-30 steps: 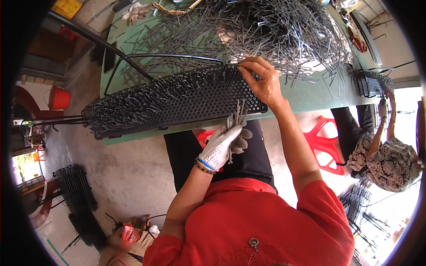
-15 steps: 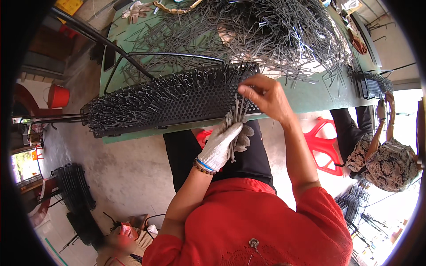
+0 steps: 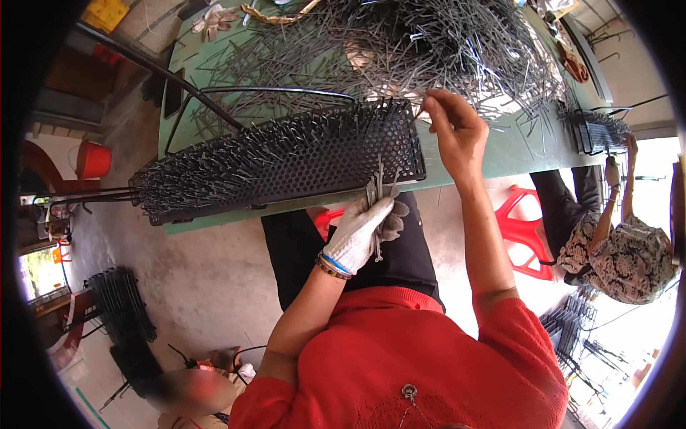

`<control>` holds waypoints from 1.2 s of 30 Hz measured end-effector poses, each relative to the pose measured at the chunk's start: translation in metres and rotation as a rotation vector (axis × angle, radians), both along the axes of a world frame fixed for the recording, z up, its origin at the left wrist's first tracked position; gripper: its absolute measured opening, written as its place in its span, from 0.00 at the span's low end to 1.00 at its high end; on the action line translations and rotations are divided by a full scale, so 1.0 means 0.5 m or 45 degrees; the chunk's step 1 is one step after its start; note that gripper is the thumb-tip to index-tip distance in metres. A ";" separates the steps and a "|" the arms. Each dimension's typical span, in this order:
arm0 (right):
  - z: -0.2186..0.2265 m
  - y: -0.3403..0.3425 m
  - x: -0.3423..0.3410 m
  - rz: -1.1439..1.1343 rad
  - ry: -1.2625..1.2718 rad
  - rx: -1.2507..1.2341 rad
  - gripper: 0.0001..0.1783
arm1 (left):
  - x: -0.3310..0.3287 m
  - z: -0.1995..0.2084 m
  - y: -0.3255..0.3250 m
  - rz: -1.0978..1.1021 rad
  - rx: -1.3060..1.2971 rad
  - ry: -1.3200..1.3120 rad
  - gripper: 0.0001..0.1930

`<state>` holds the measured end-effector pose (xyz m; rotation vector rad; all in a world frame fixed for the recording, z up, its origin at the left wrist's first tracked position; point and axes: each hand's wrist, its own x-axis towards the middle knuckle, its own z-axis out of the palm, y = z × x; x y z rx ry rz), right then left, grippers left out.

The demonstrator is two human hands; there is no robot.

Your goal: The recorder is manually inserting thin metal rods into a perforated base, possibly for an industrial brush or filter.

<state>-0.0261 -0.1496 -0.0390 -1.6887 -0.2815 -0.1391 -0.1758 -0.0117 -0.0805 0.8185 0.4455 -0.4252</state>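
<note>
My left hand (image 3: pixel 361 232), in a white knit glove, is closed around a bundle of thin grey metal rods (image 3: pixel 373 191) below the front edge of a black perforated rack (image 3: pixel 336 157). My bare right hand (image 3: pixel 459 136) is just beyond the rack's right end. Its thumb and fingers are pinched on what looks like a single thin metal rod, mostly hidden. Many rods stand upright in the rack's holes on the left and along its far side. Bare holes show toward the middle and right.
A large heap of loose rods (image 3: pixel 457 57) covers the far part of the green table (image 3: pixel 514 154). A black bar frame (image 3: pixel 279 89) rises behind the rack. At the right, another person (image 3: pixel 614 257) works at a similar rack (image 3: pixel 604 132). A red stool (image 3: pixel 525 232) stands between us.
My right hand has moved right and slightly away from me, from above the rack to past its right end. My left hand stays nearly in place with the bundle.
</note>
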 end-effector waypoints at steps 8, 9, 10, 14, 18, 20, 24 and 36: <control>-0.018 0.028 0.044 -0.106 -0.579 -0.364 0.09 | -0.001 -0.017 -0.001 -0.010 -0.142 0.073 0.10; -0.020 0.030 0.044 -0.119 -0.631 -0.395 0.09 | -0.003 -0.018 0.002 -0.018 -0.177 0.067 0.11; -0.019 0.032 0.043 -0.117 -0.630 -0.394 0.09 | -0.004 -0.019 0.004 -0.026 -0.212 0.060 0.11; -0.007 0.036 0.037 -0.135 -0.632 -0.385 0.09 | -0.006 -0.021 0.008 -0.032 -0.253 0.064 0.12; -0.025 0.033 0.048 -0.121 -0.661 -0.448 0.09 | -0.007 -0.013 0.006 -0.048 -0.211 0.076 0.12; -0.036 0.032 0.051 -0.096 -0.748 -0.497 0.09 | -0.004 -0.009 0.006 -0.056 -0.192 0.078 0.12; -0.047 0.032 0.048 0.012 -0.900 -0.670 0.10 | -0.007 -0.017 0.014 -0.109 -0.165 0.079 0.13; 0.001 -0.007 -0.061 0.480 0.124 -0.551 0.16 | -0.003 0.015 0.017 0.058 -0.072 -0.144 0.12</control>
